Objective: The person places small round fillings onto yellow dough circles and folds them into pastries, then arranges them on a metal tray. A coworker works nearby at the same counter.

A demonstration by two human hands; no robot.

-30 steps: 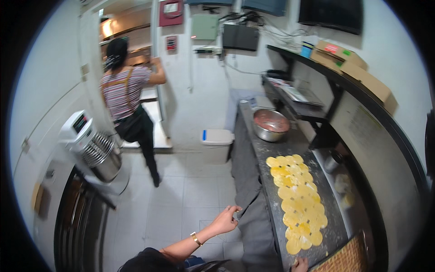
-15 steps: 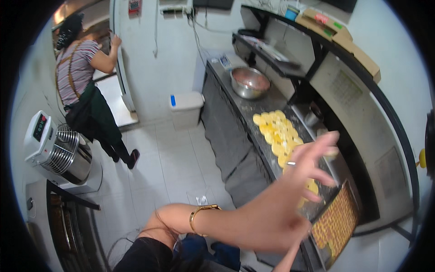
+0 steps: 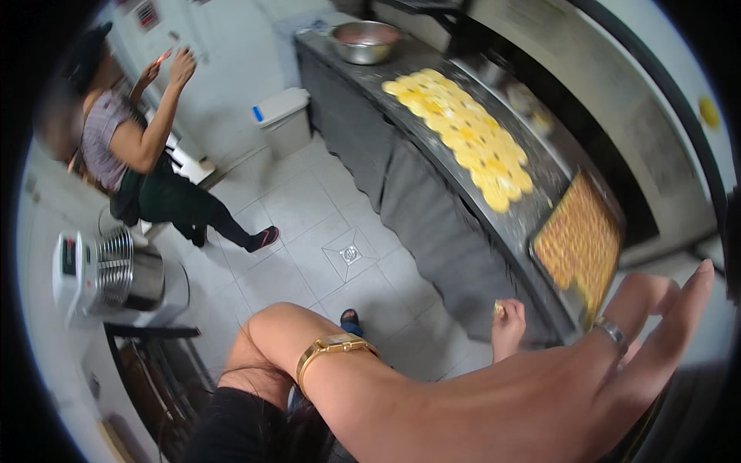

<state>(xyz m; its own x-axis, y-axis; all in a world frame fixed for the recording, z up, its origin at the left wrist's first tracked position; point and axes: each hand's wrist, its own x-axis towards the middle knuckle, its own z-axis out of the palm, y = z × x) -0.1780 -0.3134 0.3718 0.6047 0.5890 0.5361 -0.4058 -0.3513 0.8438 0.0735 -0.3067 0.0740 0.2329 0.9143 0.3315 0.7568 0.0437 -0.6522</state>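
Along the dark counter (image 3: pixel 542 202) on the right, as shown in the head view, pale yellow rounds (image 3: pixel 463 123) are laid out edge over edge in one long sheet, with small gaps left between them and deeper yellow patches on the surface. At the far end, a steel bowl (image 3: pixel 367 52) is seen, filled with a pinkish mixture (image 3: pixel 370 34). At the near end, just beyond the rounds, a dark tray (image 3: pixel 573 299) is placed; most of it is covered by a latticed yellow-brown layer (image 3: pixel 580 231), while its near corner is left bare.

By these signs, the laying of the rounds may be judged complete and the tray nearly full; no pinkish mixture is seen upon the sheet, so any work with it is taken to be undone.

The left hand (image 3: pixel 571 386) is stretched across to the near right, just before the tray, its fingers extended and nothing held. Beyond the left forearm, the right hand (image 3: pixel 510 330) is raised beside the counter's grey cloth (image 3: pixel 432 208); its fingers are curled, and a small pale piece (image 3: pixel 498 308) appears to be pinched at their tips, though too small to be identified.

At the far left, a co-worker (image 3: pixel 116 147) is shown with both hands raised, beyond a white mixer (image 3: pixel 73 274).
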